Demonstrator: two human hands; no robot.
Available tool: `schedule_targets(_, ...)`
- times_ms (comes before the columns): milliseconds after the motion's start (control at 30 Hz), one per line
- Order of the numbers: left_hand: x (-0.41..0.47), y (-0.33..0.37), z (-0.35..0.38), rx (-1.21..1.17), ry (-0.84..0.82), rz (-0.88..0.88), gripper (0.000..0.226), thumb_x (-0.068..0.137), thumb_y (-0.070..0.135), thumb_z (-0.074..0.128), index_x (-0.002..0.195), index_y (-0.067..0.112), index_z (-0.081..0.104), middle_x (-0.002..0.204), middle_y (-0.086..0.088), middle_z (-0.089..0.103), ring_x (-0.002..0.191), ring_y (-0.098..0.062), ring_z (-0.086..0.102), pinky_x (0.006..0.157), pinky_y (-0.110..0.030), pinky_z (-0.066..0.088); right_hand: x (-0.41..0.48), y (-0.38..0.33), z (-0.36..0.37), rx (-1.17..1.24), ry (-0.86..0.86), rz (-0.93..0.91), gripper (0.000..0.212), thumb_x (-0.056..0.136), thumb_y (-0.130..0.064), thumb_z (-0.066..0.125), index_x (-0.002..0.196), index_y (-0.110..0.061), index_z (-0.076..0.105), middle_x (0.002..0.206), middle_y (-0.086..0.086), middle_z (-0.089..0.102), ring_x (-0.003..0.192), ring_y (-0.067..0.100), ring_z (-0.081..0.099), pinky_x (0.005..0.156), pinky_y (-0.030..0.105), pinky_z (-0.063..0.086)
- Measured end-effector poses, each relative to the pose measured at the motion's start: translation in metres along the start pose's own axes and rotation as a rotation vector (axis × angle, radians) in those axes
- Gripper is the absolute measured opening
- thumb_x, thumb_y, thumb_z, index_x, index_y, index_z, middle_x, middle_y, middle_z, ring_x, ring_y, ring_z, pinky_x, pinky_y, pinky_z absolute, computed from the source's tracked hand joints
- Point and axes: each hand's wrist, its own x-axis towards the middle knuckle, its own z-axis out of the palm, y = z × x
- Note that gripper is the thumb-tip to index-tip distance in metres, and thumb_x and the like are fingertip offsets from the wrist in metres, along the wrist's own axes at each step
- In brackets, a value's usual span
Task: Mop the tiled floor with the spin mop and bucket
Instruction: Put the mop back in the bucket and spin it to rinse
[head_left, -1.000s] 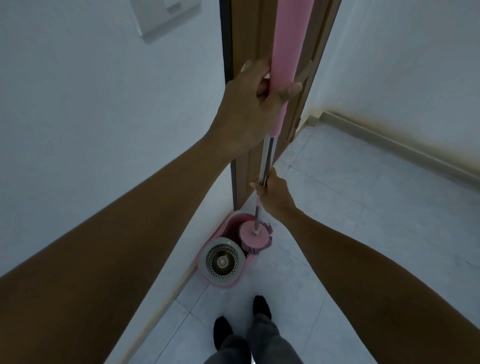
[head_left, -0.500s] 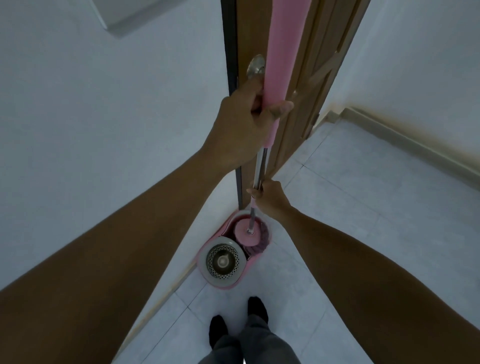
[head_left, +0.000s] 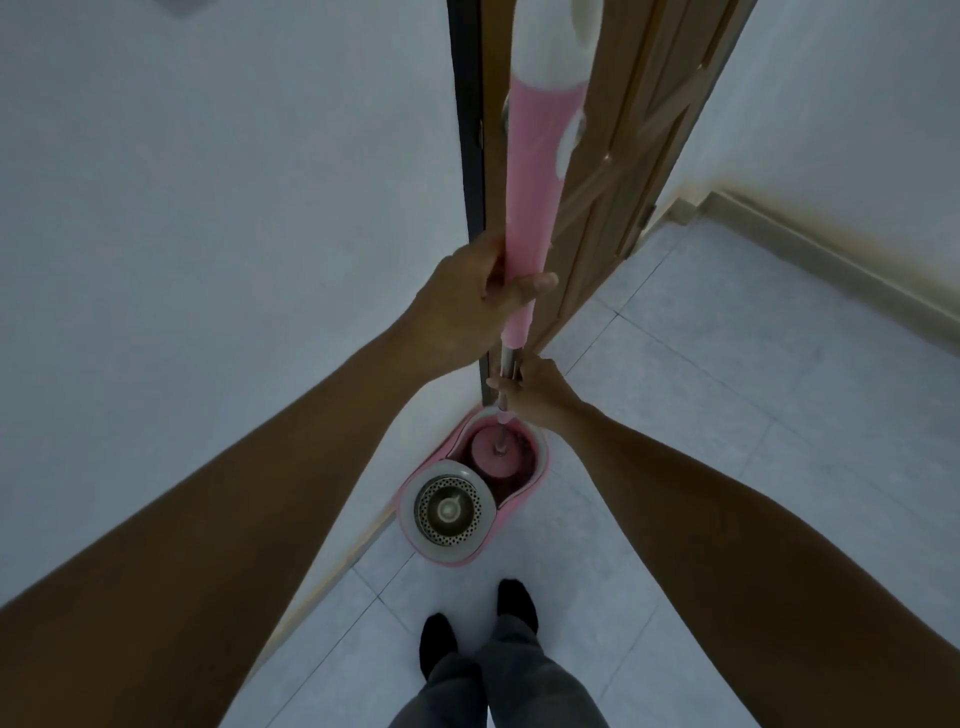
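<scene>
Left hand (head_left: 467, 301) is wrapped round the lower end of the pink foam grip (head_left: 535, 182), thumb across the front. Right hand (head_left: 543, 392) is closed on the bare metal shaft (head_left: 508, 358) just below it, near the bucket. Both are gripping the mop, one above the other, and the pole is close to upright.

The mop head (head_left: 493, 457) sits down inside the far compartment of the pink bucket (head_left: 542, 462). The strands are mostly hidden under the pink disc. The steel spinner basket (head_left: 449, 512) in the near compartment has nothing in it. The bucket stands on the tiled floor (head_left: 753, 441) against the white wall (head_left: 208, 208), right at the foot of the wooden door (head_left: 639, 156). Feet in dark socks (head_left: 514, 608) are just behind the bucket.

My read is that this is the rinse or dunk step, before spinning, and no mopping is done yet.

To do it well:
- keep the pole vertical so the head stays centred and doesn't tip the bucket
- plunge with the top hand and steer with the lower hand
- lift straight up to clear the divider, then seat the disc squarely in the basket
- watch the top of the pole, which is very close to the door edge
- expect drips on the tiles in the gap between the compartments

I can't read any brand, label or text on the mop or bucket. There are white patches on the grip and a white cap (head_left: 556, 41) at the top, with no lettering visible.
</scene>
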Motion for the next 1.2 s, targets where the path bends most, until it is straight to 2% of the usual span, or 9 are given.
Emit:
schedule_targets(100,0.005,0.023,-0.017,0.0,0.044,0.087,0.042,0.097,0.025,0.061,0.133,0.006,0.052,0.123,-0.007,0.065,0.109,-0.02,0.066,0.097,-0.027,0.054,-0.005,-0.017,-0.012,0.025,0.069,-0.116,0.027,0.093,-0.026,0.063,0.118,-0.014,0.061,0.094,-0.005,0.066,0.084,0.017,0.069,0.08,0.038,0.06)
schedule_targets(300,0.01,0.035,-0.026,0.077,0.11,0.153,0.044,0.094,0.032,0.064,0.132,0.012,0.054,0.118,0.003,0.067,0.101,-0.015,0.069,0.091,-0.021,0.054,-0.02,-0.018,-0.014,0.009,0.161,-0.268,0.022,0.097,-0.034,0.055,0.101,-0.013,0.055,0.089,0.015,0.07,0.082,0.025,0.07,0.074,0.039,0.06)
schedule_targets(433,-0.003,0.006,0.001,0.086,0.04,0.047,0.043,0.094,0.034,0.062,0.129,0.009,0.055,0.113,-0.003,0.07,0.097,-0.016,0.07,0.091,-0.025,0.057,-0.019,-0.002,0.002,-0.028,0.123,-0.184,0.011,0.096,-0.03,0.059,0.098,-0.023,0.051,0.079,-0.001,0.066,0.067,0.011,0.067,0.065,0.029,0.057)
schedule_targets(533,-0.004,-0.001,0.009,0.098,0.076,0.036,0.042,0.094,0.035,0.061,0.126,0.008,0.056,0.114,-0.002,0.069,0.096,-0.017,0.069,0.09,-0.025,0.057,-0.014,0.001,0.006,-0.038,0.143,-0.096,0.013,0.094,-0.028,0.062,0.101,-0.018,0.056,0.077,-0.008,0.063,0.069,0.008,0.067,0.067,0.029,0.059)
schedule_targets(667,0.003,0.016,-0.006,0.122,0.16,0.092,0.04,0.094,0.033,0.063,0.125,0.009,0.057,0.107,0.007,0.065,0.083,-0.005,0.066,0.078,-0.005,0.05,-0.016,-0.014,-0.005,-0.076,0.179,-0.222,0.012,0.093,-0.023,0.063,0.099,-0.015,0.056,0.079,-0.003,0.067,0.07,0.011,0.069,0.059,0.017,0.054)
schedule_targets(867,0.01,0.031,-0.013,0.157,0.299,0.165,0.04,0.093,0.037,0.065,0.124,0.012,0.059,0.101,0.014,0.062,0.07,0.01,0.06,0.072,0.004,0.043,-0.013,-0.018,-0.014,-0.091,0.258,-0.315,0.012,0.094,-0.021,0.06,0.1,-0.011,0.055,0.067,-0.003,0.062,0.056,0.009,0.064,0.051,0.02,0.054)
schedule_targets(933,0.005,0.02,-0.002,0.154,0.263,0.117,0.041,0.092,0.037,0.066,0.123,0.011,0.058,0.099,0.011,0.063,0.069,0.009,0.06,0.071,0.002,0.046,-0.015,-0.011,-0.012,-0.103,0.205,-0.254,0.01,0.096,-0.017,0.058,0.102,-0.01,0.056,0.071,-0.006,0.06,0.062,0.009,0.065,0.055,0.018,0.052)
schedule_targets(1033,-0.005,0.0,0.014,0.158,0.213,0.055,0.04,0.092,0.036,0.065,0.12,0.008,0.059,0.102,0.003,0.069,0.071,-0.001,0.065,0.074,-0.004,0.052,-0.021,0.0,-0.002,-0.052,0.118,-0.134,0.014,0.097,-0.022,0.057,0.108,-0.015,0.055,0.081,-0.001,0.065,0.072,0.016,0.069,0.064,0.03,0.06)
schedule_targets(1200,-0.021,0.001,0.003,0.154,0.114,0.026,0.039,0.095,0.032,0.063,0.123,0.005,0.06,0.103,-0.009,0.073,0.073,-0.007,0.068,0.069,0.0,0.048,-0.031,0.002,0.003,-0.027,0.105,-0.138,0.02,0.095,-0.032,0.058,0.11,-0.02,0.057,0.084,-0.002,0.068,0.076,0.013,0.068,0.069,0.031,0.057)
